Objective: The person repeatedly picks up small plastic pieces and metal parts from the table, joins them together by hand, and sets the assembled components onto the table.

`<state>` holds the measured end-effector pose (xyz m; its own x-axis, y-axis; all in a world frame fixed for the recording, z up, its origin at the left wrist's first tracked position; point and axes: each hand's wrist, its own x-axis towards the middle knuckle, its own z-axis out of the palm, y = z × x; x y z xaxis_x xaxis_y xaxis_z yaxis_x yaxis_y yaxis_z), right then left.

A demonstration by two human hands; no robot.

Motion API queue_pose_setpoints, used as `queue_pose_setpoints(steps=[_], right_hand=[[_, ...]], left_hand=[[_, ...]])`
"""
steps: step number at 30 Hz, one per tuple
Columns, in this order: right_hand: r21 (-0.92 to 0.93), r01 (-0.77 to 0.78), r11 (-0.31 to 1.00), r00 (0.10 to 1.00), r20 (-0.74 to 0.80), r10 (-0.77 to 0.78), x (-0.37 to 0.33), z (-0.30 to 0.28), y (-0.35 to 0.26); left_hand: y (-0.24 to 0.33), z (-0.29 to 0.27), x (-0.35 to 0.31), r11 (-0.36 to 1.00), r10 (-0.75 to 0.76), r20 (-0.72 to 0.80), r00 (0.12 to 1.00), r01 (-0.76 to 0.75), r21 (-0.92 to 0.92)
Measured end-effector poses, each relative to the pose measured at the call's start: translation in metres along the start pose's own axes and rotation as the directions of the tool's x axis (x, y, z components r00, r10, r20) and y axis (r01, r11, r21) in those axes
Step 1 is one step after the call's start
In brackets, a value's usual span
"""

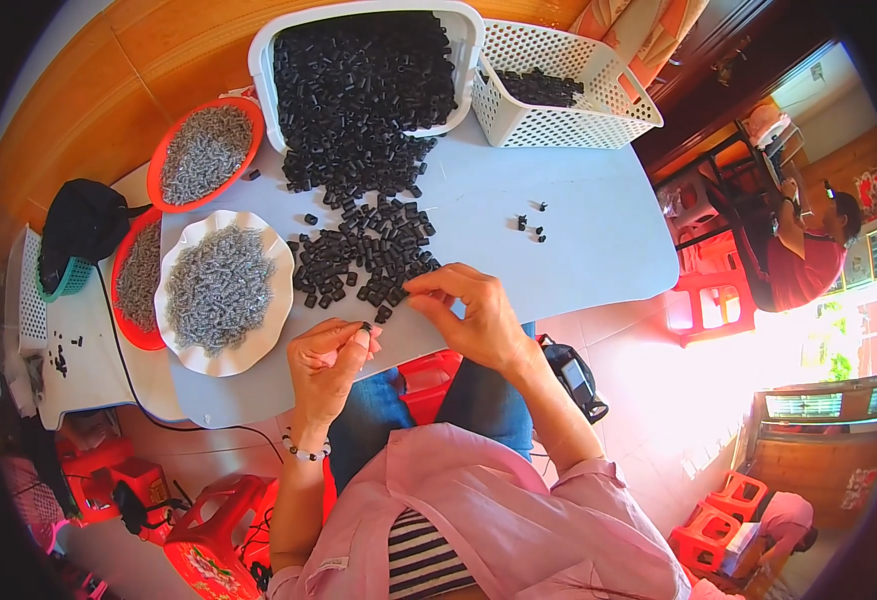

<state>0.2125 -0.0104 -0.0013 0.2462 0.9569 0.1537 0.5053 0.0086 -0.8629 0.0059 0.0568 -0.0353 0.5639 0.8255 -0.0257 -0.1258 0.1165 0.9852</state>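
Note:
My left hand (330,362) pinches a small black tube piece (366,326) between its fingertips at the table's near edge. My right hand (470,312) rests beside it, fingertips pinched at the near rim of a spilled pile of black tube pieces (366,245) on the white table (578,230). A white scalloped plate (190,345) heaped with small grey metal springs (218,288) sits left of my left hand.
A white tipped basket (463,40) spills black pieces. A second white basket (598,105) holds a few. Two red bowls of springs (206,150) (138,275) stand at the left. A few finished pieces (530,225) lie apart. A person sits at the far right (808,255).

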Motion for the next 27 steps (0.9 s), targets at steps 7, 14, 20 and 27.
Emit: queue_pose_setpoints(steps=[7,14,20,27], right_hand=[[0.248,0.082,0.965,0.983,0.142,-0.12,-0.008,0.008,-0.015],[0.254,0.12,0.96,0.981,0.117,-0.154,-0.006,0.015,-0.011],[0.267,0.113,0.957,0.989,0.059,-0.133,-0.007,0.005,-0.013],[0.571,-0.178,0.802,0.984,0.084,0.159,-0.015,0.002,-0.013]], left_hand=[[0.001,0.001,-0.001,0.999,-0.033,0.071,0.997,0.029,0.045],[0.009,0.002,-0.001,0.998,-0.028,0.096,0.995,0.022,0.062],[0.023,0.013,-0.002,0.993,-0.058,0.098,0.993,0.047,0.112],[0.031,0.025,-0.01,0.988,-0.142,0.072,0.987,0.146,-0.049]])
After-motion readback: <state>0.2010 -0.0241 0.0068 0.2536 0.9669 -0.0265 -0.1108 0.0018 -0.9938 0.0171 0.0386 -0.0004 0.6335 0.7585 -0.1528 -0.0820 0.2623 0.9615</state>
